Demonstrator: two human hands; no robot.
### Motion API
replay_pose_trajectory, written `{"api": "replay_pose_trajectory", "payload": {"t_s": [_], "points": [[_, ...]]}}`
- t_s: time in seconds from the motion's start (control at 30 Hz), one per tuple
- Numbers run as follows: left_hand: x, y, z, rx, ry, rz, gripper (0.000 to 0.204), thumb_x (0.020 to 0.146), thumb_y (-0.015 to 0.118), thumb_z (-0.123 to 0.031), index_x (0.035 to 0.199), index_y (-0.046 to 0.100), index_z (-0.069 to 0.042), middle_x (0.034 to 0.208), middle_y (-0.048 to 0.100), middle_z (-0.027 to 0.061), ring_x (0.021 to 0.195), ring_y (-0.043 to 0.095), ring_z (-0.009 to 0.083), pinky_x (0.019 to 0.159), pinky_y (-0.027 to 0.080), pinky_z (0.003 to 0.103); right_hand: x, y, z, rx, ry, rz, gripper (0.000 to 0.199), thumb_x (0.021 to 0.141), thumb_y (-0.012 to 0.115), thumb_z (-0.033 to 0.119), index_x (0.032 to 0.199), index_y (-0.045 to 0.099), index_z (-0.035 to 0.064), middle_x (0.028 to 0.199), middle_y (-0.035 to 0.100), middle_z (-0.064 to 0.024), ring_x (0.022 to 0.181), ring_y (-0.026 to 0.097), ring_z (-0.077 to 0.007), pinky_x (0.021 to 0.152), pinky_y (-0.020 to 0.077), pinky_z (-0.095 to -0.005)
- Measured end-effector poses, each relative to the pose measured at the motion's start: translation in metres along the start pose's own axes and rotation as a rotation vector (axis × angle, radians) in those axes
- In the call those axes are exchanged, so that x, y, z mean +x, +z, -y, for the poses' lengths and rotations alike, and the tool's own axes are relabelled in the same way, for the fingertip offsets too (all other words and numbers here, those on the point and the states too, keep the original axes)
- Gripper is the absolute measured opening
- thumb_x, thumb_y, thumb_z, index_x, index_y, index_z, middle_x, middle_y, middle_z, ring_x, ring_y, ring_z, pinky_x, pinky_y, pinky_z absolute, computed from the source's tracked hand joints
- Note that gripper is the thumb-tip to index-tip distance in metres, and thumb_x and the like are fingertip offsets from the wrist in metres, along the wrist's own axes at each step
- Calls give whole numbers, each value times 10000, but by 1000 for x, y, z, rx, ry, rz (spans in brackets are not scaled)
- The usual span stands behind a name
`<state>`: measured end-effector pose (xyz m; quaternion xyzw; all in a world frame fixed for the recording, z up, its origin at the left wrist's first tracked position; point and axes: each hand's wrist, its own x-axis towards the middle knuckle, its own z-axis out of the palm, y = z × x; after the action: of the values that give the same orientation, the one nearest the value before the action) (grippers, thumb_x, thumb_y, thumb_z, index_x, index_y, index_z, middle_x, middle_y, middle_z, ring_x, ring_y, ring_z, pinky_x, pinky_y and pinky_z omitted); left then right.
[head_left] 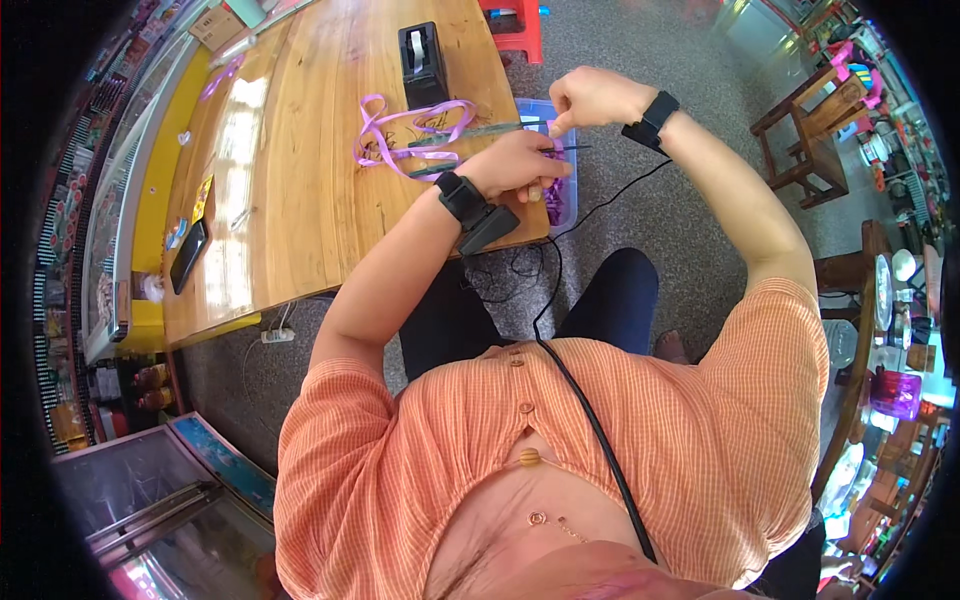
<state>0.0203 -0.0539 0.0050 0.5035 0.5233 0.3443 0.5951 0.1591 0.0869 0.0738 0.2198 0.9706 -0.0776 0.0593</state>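
Thin purple satin ribbon (400, 135) lies in loose loops on glossy wooden tabletop (300, 190), one strand running toward hands.

Left hand (520, 165) curled, fingers pressed down at table edge over clear plastic tray (563, 205) of purple pieces; exact hold hidden.

Right hand (585, 98) fisted, raised, pinching something thin, likely ribbon end.

Slim dark scissors (490, 128) beside loops, black tape dispenser (422, 62) behind.

Judgement: tray part filled, much ribbon uncut; work midway.

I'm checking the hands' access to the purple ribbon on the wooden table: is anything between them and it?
Nothing visible blocks it. The left hand rests beside the loose purple ribbon on the wooden table; the right hand is raised just above. The black tape dispenser stands behind.
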Motion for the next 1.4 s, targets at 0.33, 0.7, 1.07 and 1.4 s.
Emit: {"api": "replay_pose_trajectory", "payload": {"t_s": [0.33, 0.7, 1.07, 1.4], "points": [[-5, 3, -9, 9, -15, -22, 310, 882, 710, -174, 1064, 590, 46, 654, 573, 34, 449, 539, 106, 381, 411, 241, 11, 16, -14, 87, -435, -29, 178, 805, 685, 233, 934, 752, 131, 1019, 677, -79, 947, 659, -271, 780, 510, -380], [-7, 4, -14, 54, -15, -32, 224, 913, 687, -215, 959, 619, -7, 649, 568, 7, 432, 507, 75, 382, 389, 225, 7, 30, -23, 318, -392, 111, 307, 875, 571, 244, 1073, 724, 64, 1189, 658, -112, 1073, 620, -269, 914, 481, -366], [0, -1, -8, 74, -31, 23, 217, 928, 669, -251, 950, 638, -37, 641, 545, -21, 479, 523, 61, 391, 402, 216, -36, 127, -35, 1790, 239, 72, 488, 974, 486, 418, 1278, 599, 54, 1225, 649, -129, 1101, 607, -239, 944, 477, -400], [-4, 0, -10, 74, -44, 0, 219, 939, 654, -275, 933, 622, -58, 663, 545, -28, 499, 525, 53, 396, 403, 208, -9, 181, -48, 2072, 87, 110, 394, 932, 584, 350, 1247, 607, 115, 1173, 665, -71, 1097, 612, -204, 919, 448, -369]]}}
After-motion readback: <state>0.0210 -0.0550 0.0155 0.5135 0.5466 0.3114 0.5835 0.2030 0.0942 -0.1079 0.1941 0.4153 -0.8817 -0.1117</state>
